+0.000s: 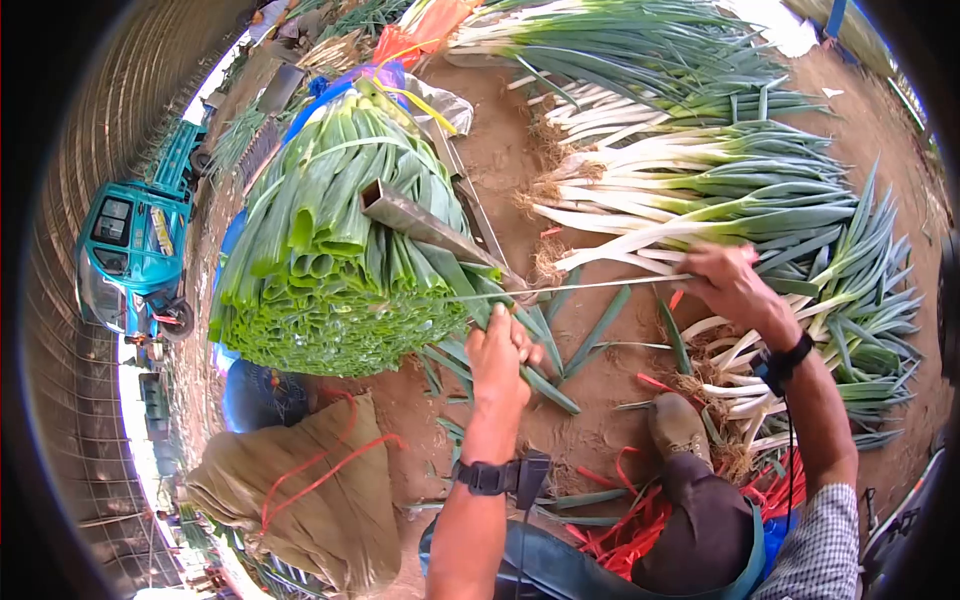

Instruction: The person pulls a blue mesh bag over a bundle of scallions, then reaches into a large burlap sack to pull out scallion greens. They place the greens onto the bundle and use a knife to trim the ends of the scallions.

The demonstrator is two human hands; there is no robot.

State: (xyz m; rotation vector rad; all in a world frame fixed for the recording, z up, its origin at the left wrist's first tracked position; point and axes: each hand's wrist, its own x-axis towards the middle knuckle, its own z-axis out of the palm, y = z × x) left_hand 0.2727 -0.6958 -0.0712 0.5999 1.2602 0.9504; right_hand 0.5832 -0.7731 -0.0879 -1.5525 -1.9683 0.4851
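Observation:
A large tied bundle of green onions lies with its flat face of cut hollow leaf ends toward me. At its right edge my left hand is closed on some green onion leaves; the fingertips are partly hidden. My right hand is closed at the right, above the loose onions. From it a long, thin, straight knife blade, seen edge-on, reaches left to the bundle's cut edge. The handle is hidden in the fist. A square metal bar presses across the bundle's right side.
Rows of loose green onions with white roots lie on the dirt at right. Cut leaves litter the ground. Red ties lie by my shoe. A brown cloth is at lower left; a teal three-wheeled truck stands beyond.

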